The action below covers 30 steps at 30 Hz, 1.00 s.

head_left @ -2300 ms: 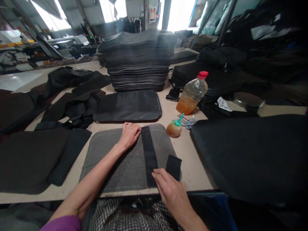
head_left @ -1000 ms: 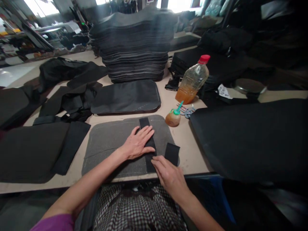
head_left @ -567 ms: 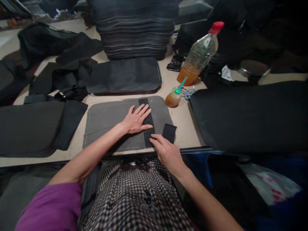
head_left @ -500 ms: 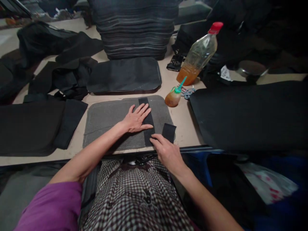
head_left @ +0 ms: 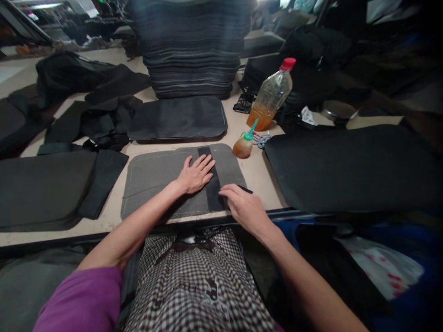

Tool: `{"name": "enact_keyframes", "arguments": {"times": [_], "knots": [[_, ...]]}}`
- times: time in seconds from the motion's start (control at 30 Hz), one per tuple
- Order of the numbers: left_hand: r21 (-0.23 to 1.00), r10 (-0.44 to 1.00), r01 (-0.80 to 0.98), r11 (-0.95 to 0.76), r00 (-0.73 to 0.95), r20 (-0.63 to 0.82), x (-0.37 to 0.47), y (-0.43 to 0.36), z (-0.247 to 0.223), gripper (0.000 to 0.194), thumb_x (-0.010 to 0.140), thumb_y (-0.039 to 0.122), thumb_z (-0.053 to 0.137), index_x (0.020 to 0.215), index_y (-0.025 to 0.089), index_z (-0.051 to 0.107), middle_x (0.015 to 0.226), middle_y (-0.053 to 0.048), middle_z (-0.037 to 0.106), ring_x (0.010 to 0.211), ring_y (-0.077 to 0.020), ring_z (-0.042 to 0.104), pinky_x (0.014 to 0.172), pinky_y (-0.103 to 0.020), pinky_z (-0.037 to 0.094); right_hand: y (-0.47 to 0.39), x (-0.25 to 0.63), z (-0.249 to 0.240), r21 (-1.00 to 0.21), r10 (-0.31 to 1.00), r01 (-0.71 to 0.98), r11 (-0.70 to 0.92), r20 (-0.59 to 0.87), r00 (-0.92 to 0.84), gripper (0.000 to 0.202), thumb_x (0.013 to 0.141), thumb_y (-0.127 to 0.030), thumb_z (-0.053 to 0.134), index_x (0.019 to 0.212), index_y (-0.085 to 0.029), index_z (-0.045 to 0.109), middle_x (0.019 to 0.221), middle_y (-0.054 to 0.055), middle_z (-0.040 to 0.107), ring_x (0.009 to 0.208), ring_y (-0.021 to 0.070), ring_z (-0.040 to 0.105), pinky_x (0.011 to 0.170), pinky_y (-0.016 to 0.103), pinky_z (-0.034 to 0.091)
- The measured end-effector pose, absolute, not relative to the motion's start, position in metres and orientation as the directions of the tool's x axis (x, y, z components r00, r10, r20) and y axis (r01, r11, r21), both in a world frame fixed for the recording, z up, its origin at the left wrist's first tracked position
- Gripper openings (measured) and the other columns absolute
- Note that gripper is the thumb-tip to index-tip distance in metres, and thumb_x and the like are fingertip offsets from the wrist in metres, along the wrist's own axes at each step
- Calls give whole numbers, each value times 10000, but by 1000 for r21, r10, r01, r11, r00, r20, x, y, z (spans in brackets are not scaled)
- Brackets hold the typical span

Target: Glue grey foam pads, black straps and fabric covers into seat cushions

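Left hand (head_left: 194, 176), fingers apart, lay on one black strip (head_left: 214, 197) atop one grey panel (head_left: 152, 173). Right hand (head_left: 246, 207) sat at strip's 4 o'clock; could not tell whether clamped.

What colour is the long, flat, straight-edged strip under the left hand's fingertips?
The long, flat strip is black; it shows best in the head view, the only one.

Dim overall; right side near black; bluish haze over stack (head_left: 192, 60); left forearm (head_left: 138, 223) shadows mat (head_left: 152, 168) softly; wide-angle stretch at edges; far clutter (head_left: 72, 28) blurred
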<state>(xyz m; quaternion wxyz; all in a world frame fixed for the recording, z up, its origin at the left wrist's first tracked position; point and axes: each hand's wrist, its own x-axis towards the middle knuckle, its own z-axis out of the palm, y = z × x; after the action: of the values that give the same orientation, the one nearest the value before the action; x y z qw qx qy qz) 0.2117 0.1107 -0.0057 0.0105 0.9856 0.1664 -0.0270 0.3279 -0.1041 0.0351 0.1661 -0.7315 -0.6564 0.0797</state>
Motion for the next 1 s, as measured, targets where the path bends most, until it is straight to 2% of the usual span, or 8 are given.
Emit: {"name": "enact_keyframes", "arguments": {"times": [0.17, 0.33, 0.5, 0.63, 0.73, 0.8, 0.87, 1.0], "knots": [[-14, 315, 315, -949, 949, -27, 211, 111, -8, 638, 1068, 523, 109, 1631, 251, 236, 1716, -25, 133, 1589, -227, 143, 1251, -639, 148, -78, 316, 35, -138, 993, 984, -113, 9, 115, 467, 976, -82, 408, 1401, -198, 565, 1487, 33, 569, 998, 221, 708, 657, 335, 564], [10, 321, 321, -947, 947, -29, 211, 112, -8, 660, 1059, 559, 105, 1638, 263, 218, 1718, -22, 128, 1592, -229, 128, 1260, -622, 134, -97, 301, 31, -53, 995, 994, -91, -43, 89, 515, 982, -52, 336, 1446, -161, 529, 1552, 48, 508, 1075, 224, 685, 651, 323, 584], [43, 318, 319, -947, 947, -39, 211, 113, -9, 735, 1029, 650, 96, 1642, 257, 202, 1718, -25, 135, 1593, -245, 118, 1259, -631, 127, -133, 285, 31, -116, 998, 992, -40, -55, 33, 517, 955, -18, 357, 1409, -149, 567, 1529, 63, 533, 1097, 229, 681, 729, 332, 610], [56, 313, 313, -948, 950, -19, 210, 113, -9, 739, 1028, 654, 102, 1638, 252, 214, 1716, -28, 155, 1589, -246, 139, 1259, -627, 132, -157, 283, 30, -323, 1000, 947, -1, -10, -2, 439, 931, -16, 424, 1264, -180, 657, 1389, 53, 646, 1103, 213, 692, 801, 325, 612], [69, 316, 317, -946, 949, -23, 209, 112, -9, 737, 1028, 654, 111, 1638, 258, 220, 1715, -31, 156, 1590, -252, 140, 1260, -627, 121, -163, 291, 31, -453, 996, 892, -12, 74, 51, 372, 958, -45, 445, 1218, -190, 666, 1293, 56, 686, 1083, 186, 696, 859, 303, 595], [75, 318, 320, -944, 947, -36, 210, 112, -9, 735, 1027, 655, 118, 1640, 262, 216, 1717, -32, 149, 1592, -257, 129, 1259, -631, 111, -158, 299, 32, -448, 985, 892, -65, 117, 130, 338, 1002, -100, 454, 1260, -196, 650, 1296, 71, 674, 1068, 186, 694, 850, 299, 586], [78, 320, 323, -943, 946, -44, 210, 113, -9, 733, 1026, 656, 129, 1641, 265, 212, 1718, -31, 142, 1593, -261, 122, 1258, -636, 104, -147, 303, 33, -385, 980, 918, -93, 128, 153, 315, 1034, -178, 480, 1301, -216, 640, 1309, 79, 661, 1040, 195, 696, 779, 294, 575], [80, 324, 327, -942, 945, -45, 210, 112, -8, 729, 1026, 654, 138, 1642, 268, 203, 1719, -28, 142, 1593, -261, 122, 1257, -638, 102, -122, 305, 31, -241, 997, 971, 1, 75, 17, 259, 1038, -269, 536, 1247, -247, 686, 1304, 63, 658, 974, 191, 696, 660, 271, 512]]}}
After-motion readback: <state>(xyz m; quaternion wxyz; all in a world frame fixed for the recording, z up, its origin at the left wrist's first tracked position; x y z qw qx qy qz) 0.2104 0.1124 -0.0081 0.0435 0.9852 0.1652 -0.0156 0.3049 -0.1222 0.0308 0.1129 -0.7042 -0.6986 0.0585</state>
